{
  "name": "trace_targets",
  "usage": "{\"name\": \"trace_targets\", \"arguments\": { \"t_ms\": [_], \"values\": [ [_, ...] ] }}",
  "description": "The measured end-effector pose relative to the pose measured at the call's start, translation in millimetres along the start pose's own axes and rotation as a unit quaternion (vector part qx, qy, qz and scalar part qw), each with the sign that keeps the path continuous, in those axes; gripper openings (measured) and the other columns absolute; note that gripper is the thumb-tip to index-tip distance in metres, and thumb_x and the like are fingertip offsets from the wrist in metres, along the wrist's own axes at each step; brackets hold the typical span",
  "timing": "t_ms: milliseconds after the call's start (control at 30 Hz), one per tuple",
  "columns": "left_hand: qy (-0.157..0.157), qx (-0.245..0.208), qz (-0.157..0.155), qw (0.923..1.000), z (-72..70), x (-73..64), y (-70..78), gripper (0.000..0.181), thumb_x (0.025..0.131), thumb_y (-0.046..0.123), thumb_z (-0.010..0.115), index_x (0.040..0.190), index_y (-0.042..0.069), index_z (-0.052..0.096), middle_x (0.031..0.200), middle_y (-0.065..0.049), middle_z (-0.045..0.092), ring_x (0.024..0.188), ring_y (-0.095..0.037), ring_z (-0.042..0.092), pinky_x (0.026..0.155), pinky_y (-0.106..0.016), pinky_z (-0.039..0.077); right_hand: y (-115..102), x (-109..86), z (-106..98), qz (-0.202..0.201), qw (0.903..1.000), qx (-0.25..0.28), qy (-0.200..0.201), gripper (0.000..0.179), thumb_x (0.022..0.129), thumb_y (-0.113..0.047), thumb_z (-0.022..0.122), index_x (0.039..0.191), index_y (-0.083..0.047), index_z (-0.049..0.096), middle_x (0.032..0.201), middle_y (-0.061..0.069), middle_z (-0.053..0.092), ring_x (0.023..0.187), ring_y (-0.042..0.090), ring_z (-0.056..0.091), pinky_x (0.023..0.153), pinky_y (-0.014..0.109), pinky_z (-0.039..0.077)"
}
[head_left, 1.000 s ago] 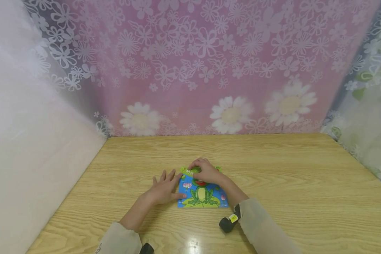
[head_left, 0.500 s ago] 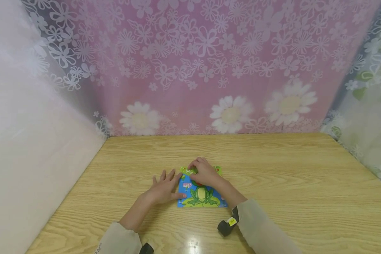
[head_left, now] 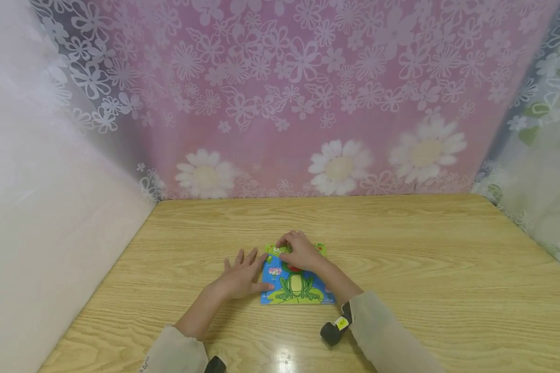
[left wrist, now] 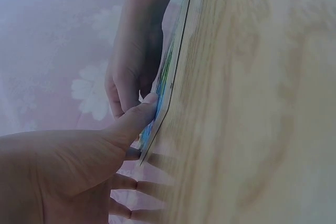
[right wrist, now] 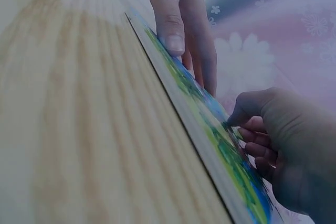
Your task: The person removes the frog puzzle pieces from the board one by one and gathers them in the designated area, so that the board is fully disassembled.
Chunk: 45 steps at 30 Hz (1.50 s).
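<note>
A flat frog jigsaw puzzle (head_left: 297,285), blue with a green top border, lies on the wooden table. My left hand (head_left: 240,280) spreads its fingers along the left edge, thumb pressing the picture's face; in the left wrist view that thumb (left wrist: 139,116) laps over the board's rim. Over the top of the picture my right hand (head_left: 302,254) bends thumb and fingers down, pinching a small puzzle piece at the frog's head, mostly hidden under the hand. The right wrist view has the right thumb (right wrist: 244,109) at a dark spot on the puzzle surface.
The wood-grain table (head_left: 424,269) stretches around the puzzle. A pink flowered curtain (head_left: 270,114) hangs behind its far edge, with a white sheet (head_left: 51,171) at the left. Black cameras are strapped at both wrists, the right one (head_left: 331,332) beside the puzzle's lower right corner.
My right hand has shifted slightly left and up over the top of the puzzle, then nearly held still. My left hand stays in place on the edge.
</note>
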<state>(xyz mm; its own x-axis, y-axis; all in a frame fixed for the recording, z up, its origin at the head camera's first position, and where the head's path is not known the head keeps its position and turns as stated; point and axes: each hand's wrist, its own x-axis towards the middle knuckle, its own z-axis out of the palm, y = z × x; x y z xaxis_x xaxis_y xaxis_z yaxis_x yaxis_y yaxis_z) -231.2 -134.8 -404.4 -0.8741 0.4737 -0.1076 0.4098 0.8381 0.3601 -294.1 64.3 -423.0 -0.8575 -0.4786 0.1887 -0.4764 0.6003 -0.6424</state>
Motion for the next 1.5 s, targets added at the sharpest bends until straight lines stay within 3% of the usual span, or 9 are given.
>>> {"name": "trace_targets", "arguments": {
  "t_ms": [267, 533, 733, 967, 1233, 1500],
  "values": [
    [-0.001, -0.003, -0.002, 1.0, 0.5, 0.5, -0.4, 0.081, 0.085, 0.054, 0.055, 0.145, 0.007, 0.027, 0.148, -0.023, 0.016, 0.13, -0.051, 0.006, 0.09, -0.073, 0.006, 10, -1.9, -9, -0.017, 0.9953, 0.073, -0.062, 0.036, 0.078, -0.004, 0.061, 0.114, -0.006, 0.06, 0.11, 0.005, 0.05, 0.098, 0.022, 0.043, 0.081, 0.039, 0.042],
    [-0.002, -0.003, -0.004, 1.0, -0.1, 0.7, 0.1, 0.081, 0.085, 0.054, 0.055, 0.145, 0.006, 0.027, 0.148, -0.022, 0.016, 0.13, -0.051, 0.006, 0.09, -0.073, 0.006, 9, -2.7, -12, -0.021, 0.995, 0.057, -0.079, 0.044, 0.076, -0.006, 0.063, 0.12, -0.007, 0.059, 0.111, 0.005, 0.047, 0.097, 0.021, 0.04, 0.078, 0.038, 0.042],
    [-0.002, -0.006, -0.002, 1.0, -2.8, -2.9, 3.5, 0.079, 0.086, 0.051, 0.056, 0.144, 0.005, 0.027, 0.147, -0.023, 0.015, 0.129, -0.052, 0.006, 0.09, -0.073, 0.006, 4, -2.2, -13, -0.038, 0.9963, 0.001, -0.078, 0.045, 0.076, -0.007, 0.066, 0.121, -0.008, 0.059, 0.112, 0.004, 0.047, 0.105, 0.023, 0.042, 0.083, 0.04, 0.042],
    [-0.004, -0.001, 0.0, 1.0, -3.5, -3.3, 3.3, 0.079, 0.086, 0.051, 0.055, 0.145, 0.006, 0.027, 0.147, -0.023, 0.015, 0.129, -0.052, 0.006, 0.09, -0.073, 0.006, 2, -0.9, -14, -0.046, 0.9946, -0.041, -0.084, 0.045, 0.077, -0.01, 0.068, 0.121, -0.007, 0.058, 0.109, 0.002, 0.046, 0.096, 0.016, 0.045, 0.08, 0.032, 0.043],
    [-0.004, -0.001, -0.004, 1.0, -3.4, -3.0, 4.4, 0.079, 0.086, 0.051, 0.055, 0.145, 0.007, 0.027, 0.148, -0.023, 0.015, 0.13, -0.051, 0.007, 0.091, -0.073, 0.006, 3, -2.4, -18, -0.021, 0.996, 0.024, -0.083, 0.044, 0.075, -0.006, 0.066, 0.118, -0.006, 0.059, 0.11, 0.004, 0.049, 0.099, 0.02, 0.052, 0.079, 0.034, 0.046],
    [-0.003, -0.003, -0.006, 1.0, -3.7, -3.0, 4.6, 0.079, 0.086, 0.051, 0.056, 0.145, 0.006, 0.027, 0.148, -0.023, 0.015, 0.13, -0.051, 0.007, 0.091, -0.072, 0.006, 3, -6.1, -34, -0.027, 0.9937, 0.036, -0.103, 0.042, 0.079, -0.008, 0.067, 0.121, -0.006, 0.057, 0.113, 0.005, 0.047, 0.103, 0.024, 0.051, 0.079, 0.034, 0.047]
  ]
}}
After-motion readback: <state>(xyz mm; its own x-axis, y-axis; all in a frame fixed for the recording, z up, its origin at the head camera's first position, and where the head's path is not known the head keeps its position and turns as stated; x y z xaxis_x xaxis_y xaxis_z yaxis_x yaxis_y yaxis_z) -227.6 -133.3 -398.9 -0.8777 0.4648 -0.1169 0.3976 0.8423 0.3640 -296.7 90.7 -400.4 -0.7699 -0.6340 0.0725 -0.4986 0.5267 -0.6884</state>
